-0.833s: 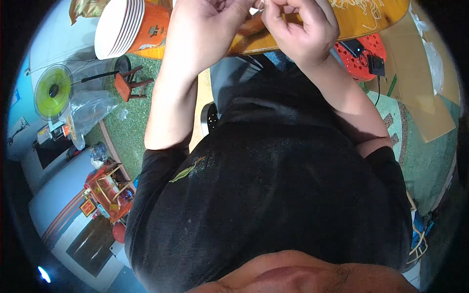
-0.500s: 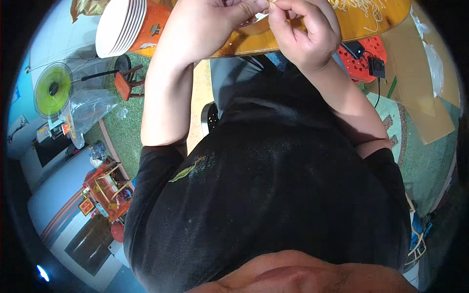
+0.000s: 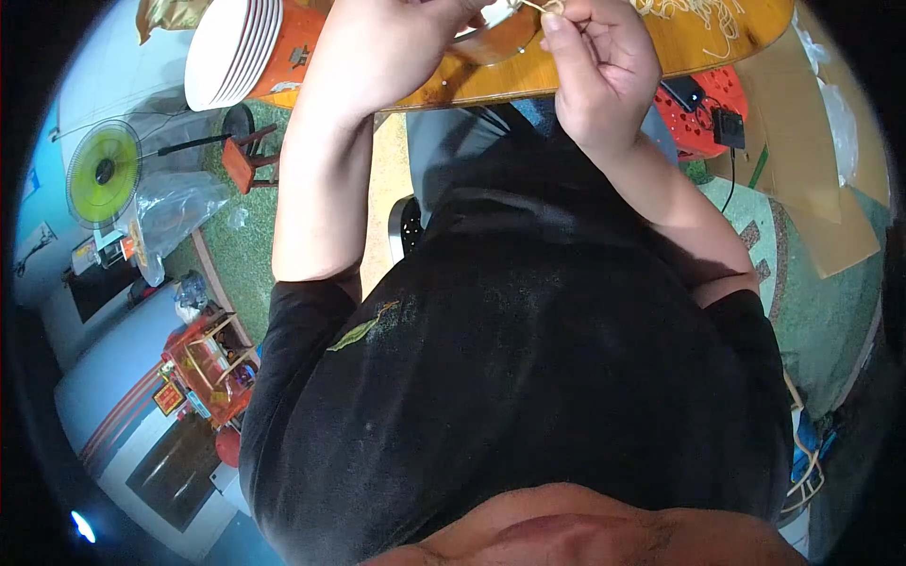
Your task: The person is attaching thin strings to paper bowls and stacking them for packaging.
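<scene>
At the upper edge, my right hand (image 3: pixel 612 71) pinches a thin cream-coloured strand (image 3: pixel 542 8) between thumb and forefinger, its other fingers curled. From there the strand stretches up and left, out of view. My left hand (image 3: pixel 401 42) is opposite, fingers bent inward and partly cut off by the upper edge; what its fingertips hold is hidden. Under and between the hands stands a shiny round vessel, pale inside (image 3: pixel 493 47), on the wooden table (image 3: pixel 566 78). A loose pile of similar cream strands (image 3: pixel 696 13) lies on the table to the right.
A stack of white-and-orange paper tubs (image 3: pixel 247 52) lies sideways at the table's left. Right of the table, a red perforated stool (image 3: pixel 681 127) carries a dark device and cable. Cardboard (image 3: pixel 802 179) lies beyond it. A green fan (image 3: pixel 102 170) and small red stool (image 3: pixel 247 165) stand left.
My right hand has drawn slightly right, away from my left hand, and a length of strand now shows. My left hand has shifted slightly up and left, leaving more of the vessel visible.
</scene>
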`<move>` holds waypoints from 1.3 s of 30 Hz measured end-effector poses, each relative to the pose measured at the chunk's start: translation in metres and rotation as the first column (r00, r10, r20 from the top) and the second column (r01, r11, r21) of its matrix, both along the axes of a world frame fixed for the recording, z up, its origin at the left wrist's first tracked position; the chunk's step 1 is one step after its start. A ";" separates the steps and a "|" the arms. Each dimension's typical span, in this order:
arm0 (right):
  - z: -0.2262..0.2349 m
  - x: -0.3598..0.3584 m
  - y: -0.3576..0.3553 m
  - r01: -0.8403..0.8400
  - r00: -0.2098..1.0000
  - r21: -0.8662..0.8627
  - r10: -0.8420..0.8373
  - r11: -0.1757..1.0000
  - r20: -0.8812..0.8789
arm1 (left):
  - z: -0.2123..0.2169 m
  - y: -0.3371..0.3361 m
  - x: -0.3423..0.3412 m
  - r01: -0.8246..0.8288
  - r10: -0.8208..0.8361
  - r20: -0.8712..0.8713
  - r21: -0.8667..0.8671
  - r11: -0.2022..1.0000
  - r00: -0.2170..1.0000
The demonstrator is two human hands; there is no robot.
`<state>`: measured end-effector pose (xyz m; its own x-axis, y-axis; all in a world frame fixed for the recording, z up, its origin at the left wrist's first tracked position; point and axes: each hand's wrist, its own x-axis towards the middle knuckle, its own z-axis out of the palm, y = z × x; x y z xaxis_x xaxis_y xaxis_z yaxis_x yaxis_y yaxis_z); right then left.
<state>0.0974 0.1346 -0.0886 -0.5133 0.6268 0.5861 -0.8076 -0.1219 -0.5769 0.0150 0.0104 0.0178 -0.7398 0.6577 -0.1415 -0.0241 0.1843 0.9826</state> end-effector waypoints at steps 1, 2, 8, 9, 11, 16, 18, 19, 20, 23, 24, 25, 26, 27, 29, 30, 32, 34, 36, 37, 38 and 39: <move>0.006 0.015 0.004 -0.144 0.940 0.035 0.125 0.989 0.317 | -0.006 0.000 -0.003 0.129 -0.119 -0.058 0.214 0.968 0.991; 0.006 0.017 0.005 -0.145 0.940 0.035 0.127 0.989 0.316 | -0.009 -0.001 -0.005 0.259 -0.220 -0.140 0.409 0.875 0.965; -0.019 0.029 0.017 -0.119 0.979 0.322 0.057 0.939 0.197 | 0.015 0.008 0.017 -0.089 -0.174 -0.589 -0.390 0.917 0.789; -0.021 0.028 0.016 -0.120 0.979 0.322 0.058 0.939 0.197 | 0.009 0.005 0.015 -0.091 -0.206 -0.677 -0.375 0.923 0.707; -0.017 0.026 0.013 -0.072 0.981 0.300 0.014 0.951 0.192 | 0.006 0.006 0.016 -0.123 -0.158 -0.680 -0.346 0.930 0.716; -0.011 -0.030 0.005 0.280 0.932 0.249 -0.201 0.927 -0.301 | 0.011 0.005 0.018 -0.141 -0.148 -0.718 -0.327 0.935 0.680; -0.019 -0.023 0.008 -0.108 0.847 0.021 0.103 0.994 -0.521 | 0.009 0.003 0.019 0.030 -0.090 -0.804 -0.090 0.996 0.587; -0.011 0.001 0.011 -0.142 0.976 0.125 0.160 0.982 -0.148 | 0.013 -0.005 0.020 0.075 -0.149 -0.799 -0.130 0.989 0.583; -0.002 0.019 0.015 -0.200 0.958 0.216 0.145 0.956 0.246 | 0.012 -0.006 0.022 0.079 -0.170 -0.816 -0.152 0.985 0.552; 0.005 0.026 0.023 -0.165 0.945 0.364 0.041 0.917 0.325 | 0.004 -0.006 0.022 0.055 -0.242 -0.871 -0.242 0.969 0.427; 0.010 0.027 0.026 -0.135 0.934 0.501 -0.058 0.855 0.351 | -0.003 -0.007 0.019 0.042 -0.264 -0.888 -0.268 0.962 0.377; 0.023 0.028 0.019 -0.092 0.917 0.388 -0.074 0.917 0.391 | -0.028 -0.007 0.007 0.015 -0.138 -0.930 -0.141 0.990 0.340; 0.032 0.032 0.019 -0.135 0.900 0.369 -0.042 0.919 0.434 | -0.032 -0.007 0.008 0.014 -0.128 -0.935 -0.131 0.991 0.331; 0.040 0.037 0.018 -0.177 0.880 0.350 -0.012 0.920 0.476 | -0.032 -0.006 0.009 -0.022 -0.085 -0.928 -0.100 0.995 0.363; 0.052 0.044 0.016 -0.347 0.862 0.219 0.218 0.912 0.457 | -0.030 -0.007 0.011 -0.099 -0.029 -0.905 -0.078 0.992 0.424; 0.056 0.045 0.019 -0.438 0.840 0.180 0.330 0.881 0.430 | -0.029 -0.009 0.012 -0.110 -0.026 -0.888 -0.086 0.990 0.459; 0.061 0.045 0.025 -0.491 0.816 0.147 0.394 0.859 0.423 | -0.028 -0.009 0.014 -0.097 -0.018 -0.862 -0.078 0.992 0.507; 0.061 0.043 0.034 -0.598 0.740 0.057 0.523 0.800 0.424 | -0.026 -0.011 0.015 -0.088 -0.030 -0.864 -0.086 0.992 0.502; 0.064 0.042 0.029 -0.618 0.721 0.005 0.564 0.786 0.402 | -0.026 -0.013 0.014 -0.092 -0.041 -0.848 -0.105 0.990 0.528; 0.067 0.042 0.028 -0.634 0.700 -0.054 0.602 0.771 0.383 | -0.024 -0.013 0.012 -0.092 -0.035 -0.850 -0.097 0.991 0.526; 0.070 0.042 0.030 -0.634 0.701 -0.047 0.599 0.772 0.386 | -0.022 -0.015 0.011 -0.104 -0.050 -0.861 -0.119 0.987 0.506; 0.074 0.042 0.034 -0.658 0.650 -0.066 0.610 0.750 0.454 | -0.021 -0.016 0.009 -0.117 -0.066 -0.871 -0.140 0.983 0.487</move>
